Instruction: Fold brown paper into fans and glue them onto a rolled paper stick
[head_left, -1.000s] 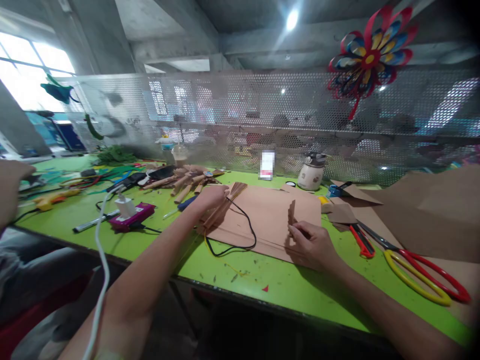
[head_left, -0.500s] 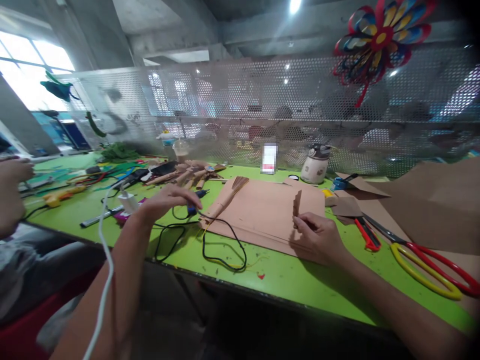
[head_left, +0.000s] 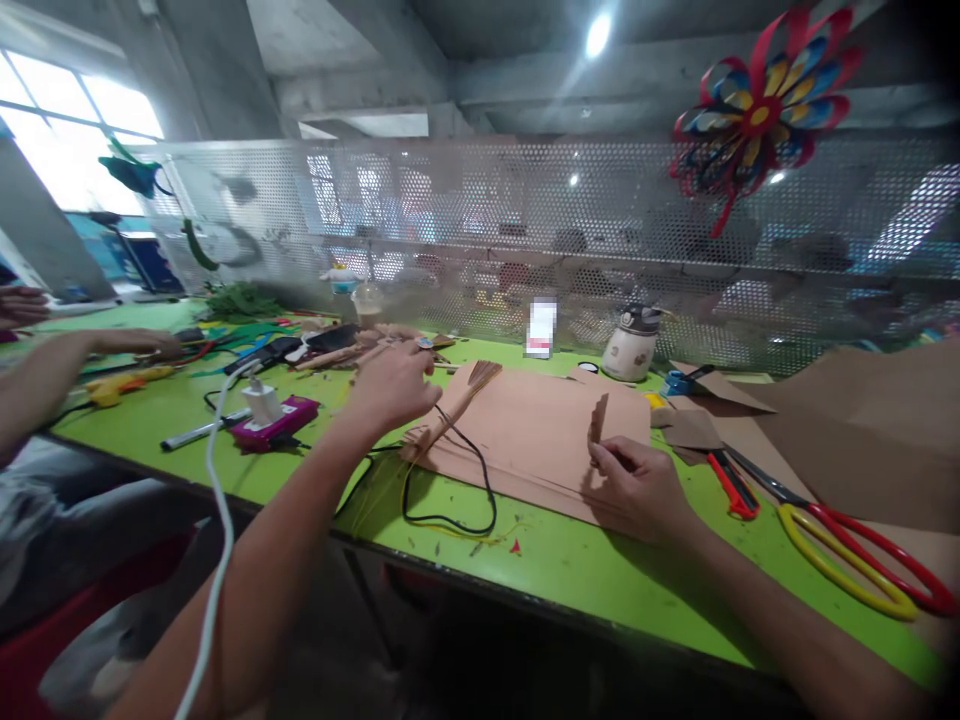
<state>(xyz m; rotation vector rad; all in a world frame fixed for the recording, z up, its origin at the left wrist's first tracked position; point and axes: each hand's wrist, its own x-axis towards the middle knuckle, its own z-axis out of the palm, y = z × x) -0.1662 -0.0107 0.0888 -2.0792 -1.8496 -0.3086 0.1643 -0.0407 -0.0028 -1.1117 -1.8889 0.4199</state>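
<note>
My left hand [head_left: 396, 388] is closed above the left edge of the brown paper sheets [head_left: 536, 420]. A black cord [head_left: 487, 480] leads up to its fingertips; whatever they grip is hidden behind the hand. Between thumb and fingers, my right hand [head_left: 637, 478] pinches a small brown paper piece [head_left: 598, 418] with a scalloped edge, upright over the right part of the sheets. A rolled brown paper stem [head_left: 450, 415] with a fringed end lies across the left part of the sheets.
Red-and-yellow-handled scissors [head_left: 847, 550] and a red cutter [head_left: 731, 488] lie at right. A bottle [head_left: 630, 345] and phone [head_left: 541, 328] stand behind. A purple power block [head_left: 276, 425] with a white charger sits left, near another person's arm [head_left: 75, 370].
My left hand has gone from stretched fingers to closed and moved right and up; the blue corded object beside it no longer shows. My right hand stays put. The other person's arm reaches farther over the table.
</note>
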